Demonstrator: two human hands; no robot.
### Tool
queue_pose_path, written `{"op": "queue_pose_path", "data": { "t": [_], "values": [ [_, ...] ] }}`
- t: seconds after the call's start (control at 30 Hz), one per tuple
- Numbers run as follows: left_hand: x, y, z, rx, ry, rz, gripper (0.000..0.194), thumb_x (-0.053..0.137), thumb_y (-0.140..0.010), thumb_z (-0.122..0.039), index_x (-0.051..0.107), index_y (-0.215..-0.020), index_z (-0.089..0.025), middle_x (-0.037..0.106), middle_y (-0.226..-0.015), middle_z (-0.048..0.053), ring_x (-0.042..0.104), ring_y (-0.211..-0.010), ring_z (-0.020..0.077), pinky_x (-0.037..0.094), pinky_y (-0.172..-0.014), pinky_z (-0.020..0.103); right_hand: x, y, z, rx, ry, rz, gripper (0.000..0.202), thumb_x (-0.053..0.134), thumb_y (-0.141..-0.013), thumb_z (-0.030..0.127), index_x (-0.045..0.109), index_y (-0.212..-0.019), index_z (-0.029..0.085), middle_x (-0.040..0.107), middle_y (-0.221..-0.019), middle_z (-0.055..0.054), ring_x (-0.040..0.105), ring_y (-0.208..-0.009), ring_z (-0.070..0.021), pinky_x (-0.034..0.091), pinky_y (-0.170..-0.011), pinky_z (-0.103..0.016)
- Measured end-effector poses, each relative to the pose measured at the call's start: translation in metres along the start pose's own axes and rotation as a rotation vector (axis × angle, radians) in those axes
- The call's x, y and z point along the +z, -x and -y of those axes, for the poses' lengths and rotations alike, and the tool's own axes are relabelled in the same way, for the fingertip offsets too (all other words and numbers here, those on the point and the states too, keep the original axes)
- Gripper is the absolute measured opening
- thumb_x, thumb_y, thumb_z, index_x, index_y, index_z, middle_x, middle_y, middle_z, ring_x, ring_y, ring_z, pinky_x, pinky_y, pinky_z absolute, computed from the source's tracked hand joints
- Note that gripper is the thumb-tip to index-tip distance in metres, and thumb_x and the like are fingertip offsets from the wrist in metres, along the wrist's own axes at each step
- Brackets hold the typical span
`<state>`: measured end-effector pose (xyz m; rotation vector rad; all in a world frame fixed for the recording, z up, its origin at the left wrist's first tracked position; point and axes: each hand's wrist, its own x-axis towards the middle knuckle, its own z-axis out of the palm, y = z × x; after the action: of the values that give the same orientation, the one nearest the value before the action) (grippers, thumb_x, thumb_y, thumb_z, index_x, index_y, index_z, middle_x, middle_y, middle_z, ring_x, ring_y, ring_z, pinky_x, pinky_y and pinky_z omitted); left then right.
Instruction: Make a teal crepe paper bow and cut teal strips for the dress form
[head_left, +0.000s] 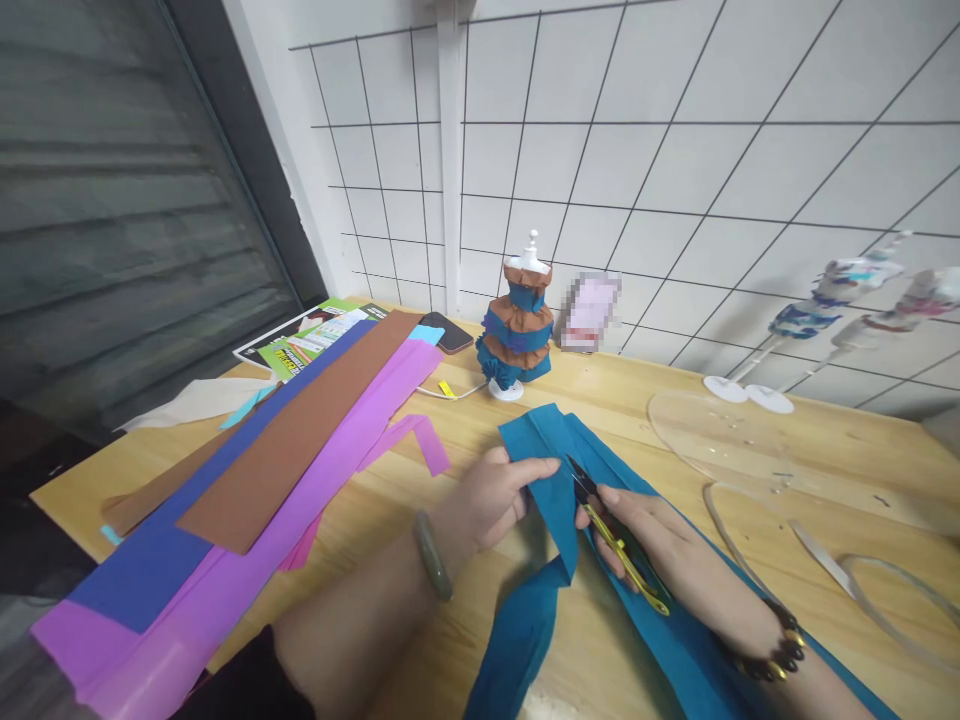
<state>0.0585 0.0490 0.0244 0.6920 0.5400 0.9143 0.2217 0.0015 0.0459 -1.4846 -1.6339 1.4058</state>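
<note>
My left hand (504, 492) is closed on a strip of teal crepe paper (551, 505), its index finger stretched along the surface. Below it the strip folds and hangs down toward the front of the table. In my right hand (637, 530) are yellow-handled thread snips (626, 565), their dark blades at the paper close to my left fingertip. Whether the blades are parted I cannot tell. A longer teal crepe paper piece (652, 640) runs under my right hand. Behind the hands stands a small dress form (529, 265) in a ruffled brown and teal paper dress (521, 330).
Brown (300, 440), blue and purple crepe paper sheets lie stacked at left. A phone (448, 333) and cable are at the back. Two more dress forms (806, 318) stand at right, near a clear disc (720, 440) and a loose ribbon (817, 560). A grid-lined wall (675, 170) closes the back.
</note>
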Motion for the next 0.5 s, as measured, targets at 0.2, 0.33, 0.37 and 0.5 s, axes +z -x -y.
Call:
{"op": "queue_pose_path", "data": {
  "t": [0.2, 0.33, 0.37, 0.5],
  "values": [
    [0.0012, -0.0002, 0.0019, 0.070, -0.042, -0.066, 0.016, 0.071, -0.062, -0.021, 0.062, -0.071, -0.011, 0.066, -0.076, 0.007, 0.061, -0.075, 0.0197, 0.046, -0.075, 0.033, 0.0010, -0.0001, 0.0029, -0.028, 0.025, -0.039, 0.047, 0.030, -0.088, 0.052, 0.062, -0.084, 0.017, 0.053, -0.050, 0.002, 0.048, -0.049, -0.0134, 0.040, -0.056, -0.026],
    [0.0011, 0.0004, 0.0020, 0.063, -0.027, -0.051, 0.019, 0.071, -0.062, -0.023, 0.062, -0.073, -0.011, 0.066, -0.076, 0.006, 0.062, -0.074, 0.0198, 0.045, -0.075, 0.034, 0.0023, 0.0005, 0.0045, -0.011, 0.019, -0.049, 0.047, 0.030, -0.088, 0.052, 0.062, -0.082, 0.018, 0.050, -0.047, 0.003, 0.047, -0.048, -0.0131, 0.040, -0.056, -0.026],
    [0.0013, 0.0005, 0.0018, 0.061, -0.020, -0.045, 0.019, 0.071, -0.062, -0.023, 0.062, -0.074, -0.011, 0.066, -0.076, 0.006, 0.062, -0.074, 0.0193, 0.045, -0.075, 0.034, 0.0027, 0.0004, 0.0047, -0.006, 0.017, -0.049, 0.047, 0.030, -0.088, 0.052, 0.062, -0.081, 0.018, 0.049, -0.047, 0.003, 0.046, -0.048, -0.0132, 0.040, -0.056, -0.026],
    [0.0020, 0.0005, 0.0012, 0.051, 0.003, -0.025, 0.018, 0.070, -0.063, -0.021, 0.062, -0.075, -0.011, 0.066, -0.075, 0.006, 0.062, -0.074, 0.0188, 0.045, -0.075, 0.033, 0.0033, -0.0001, 0.0046, -0.010, 0.021, -0.035, 0.047, 0.028, -0.088, 0.052, 0.061, -0.080, 0.018, 0.047, -0.045, 0.004, 0.045, -0.047, -0.0132, 0.040, -0.057, -0.026]
  ]
}}
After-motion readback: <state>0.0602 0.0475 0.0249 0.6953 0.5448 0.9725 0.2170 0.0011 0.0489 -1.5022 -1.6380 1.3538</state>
